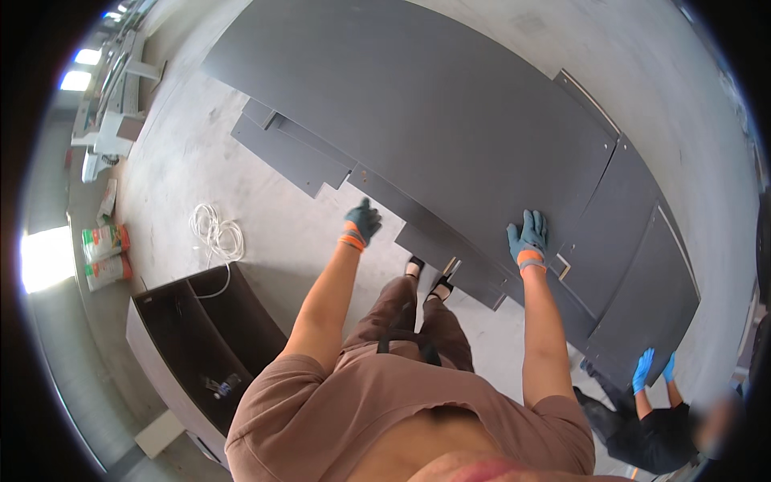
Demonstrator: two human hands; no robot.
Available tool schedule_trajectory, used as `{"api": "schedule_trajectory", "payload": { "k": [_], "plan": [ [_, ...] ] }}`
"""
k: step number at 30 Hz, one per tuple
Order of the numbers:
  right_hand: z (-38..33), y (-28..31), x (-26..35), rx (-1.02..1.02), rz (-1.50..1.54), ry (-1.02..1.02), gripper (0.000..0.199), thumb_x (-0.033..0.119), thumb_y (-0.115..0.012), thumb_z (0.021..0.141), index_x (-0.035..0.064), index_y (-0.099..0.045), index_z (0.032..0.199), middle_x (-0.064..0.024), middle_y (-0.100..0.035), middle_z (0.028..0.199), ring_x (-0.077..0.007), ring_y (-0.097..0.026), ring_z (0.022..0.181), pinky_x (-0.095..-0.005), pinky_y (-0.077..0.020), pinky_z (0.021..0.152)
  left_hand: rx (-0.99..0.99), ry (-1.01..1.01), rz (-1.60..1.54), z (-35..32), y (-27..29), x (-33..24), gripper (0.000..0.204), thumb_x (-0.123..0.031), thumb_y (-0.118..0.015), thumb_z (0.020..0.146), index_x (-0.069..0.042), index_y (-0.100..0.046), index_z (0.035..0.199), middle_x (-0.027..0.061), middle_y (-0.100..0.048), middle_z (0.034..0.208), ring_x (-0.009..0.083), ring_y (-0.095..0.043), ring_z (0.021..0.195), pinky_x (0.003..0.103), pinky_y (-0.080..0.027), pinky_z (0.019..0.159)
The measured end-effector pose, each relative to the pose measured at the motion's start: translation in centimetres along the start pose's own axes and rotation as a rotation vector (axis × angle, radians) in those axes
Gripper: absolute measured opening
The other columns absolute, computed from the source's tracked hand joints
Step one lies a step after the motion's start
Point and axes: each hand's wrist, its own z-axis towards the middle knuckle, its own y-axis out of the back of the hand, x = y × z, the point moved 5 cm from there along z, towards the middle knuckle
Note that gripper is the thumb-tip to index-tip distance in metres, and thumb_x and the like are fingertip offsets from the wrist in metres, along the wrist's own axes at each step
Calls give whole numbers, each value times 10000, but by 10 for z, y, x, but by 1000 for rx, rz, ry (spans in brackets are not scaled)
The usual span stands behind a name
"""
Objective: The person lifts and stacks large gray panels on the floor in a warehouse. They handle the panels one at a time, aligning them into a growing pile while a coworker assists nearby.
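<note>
A large dark grey panel (418,88) lies across the stack in front of me. My right hand (528,234), in a grey-green glove with an orange cuff, rests on it near its near right part, fingers spread. In a matching glove, my left hand (364,221) hangs just off the panel's near edge. Its fingers are loosely bent and seem to hold nothing. Beneath the large panel, smaller grey panels (289,157) stick out on the near side. Another grey panel (650,297) lies to the right.
At the right, a co-worker's blue-gloved hands (643,371) touch the stack's end. On the left stand a dark open cabinet (209,337) and a coil of white cable (215,233). Red, green and white bags (106,257) lie by the left wall. Pale concrete floor (185,177) surrounds the panels.
</note>
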Motion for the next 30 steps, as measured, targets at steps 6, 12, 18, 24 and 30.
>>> {"api": "schedule_trajectory", "payload": {
  "k": [6, 12, 18, 24, 30],
  "plan": [
    [41, -3, 71, 30, 38, -5, 465, 402, -565, 929, 94, -582, 1277, -159, -512, 1394, -352, -433, 1318, -454, -345, 1102, -103, -201, -135, 65, 80, -174, 706, -614, -649, 843, -82, -525, 1289, 92, -597, 1268, 289, -598, 1086, 481, -478, 954],
    [164, -8, 170, -69, 83, -153, 434, 391, -562, 936, 94, -595, 1250, -135, -564, 1333, -346, -499, 1243, -440, -402, 1060, -23, -173, -193, 113, 51, -308, 905, -628, -695, 798, -86, -372, 1448, 81, -464, 1435, 273, -487, 1282, 446, -393, 1075],
    [275, -37, 234, -69, 42, -186, 436, 404, -574, 924, 103, -600, 1239, -119, -563, 1337, -331, -503, 1245, -418, -403, 1058, 220, -75, -261, 157, 34, -338, 334, -390, -658, 926, -150, -657, 1158, 7, -677, 1140, 226, -620, 1075, 408, -511, 945],
    [380, -35, 239, -105, -54, -212, 509, 467, -545, 922, 114, -569, 1289, -114, -540, 1373, -324, -474, 1288, -431, -345, 1101, 326, -48, -165, 152, 59, -342, 423, -366, -662, 923, -134, -603, 1272, 49, -602, 1302, 267, -554, 1203, 468, -457, 1029],
    [474, -47, 205, -233, -121, -253, 622, 574, -503, 905, 124, -544, 1333, -110, -523, 1398, -330, -442, 1319, -433, -307, 1131, -13, 132, -43, 115, 53, -359, 450, -691, -652, 789, -259, -695, 909, -63, -672, 824, 179, -601, 890, 393, -472, 845]
  ]
}}
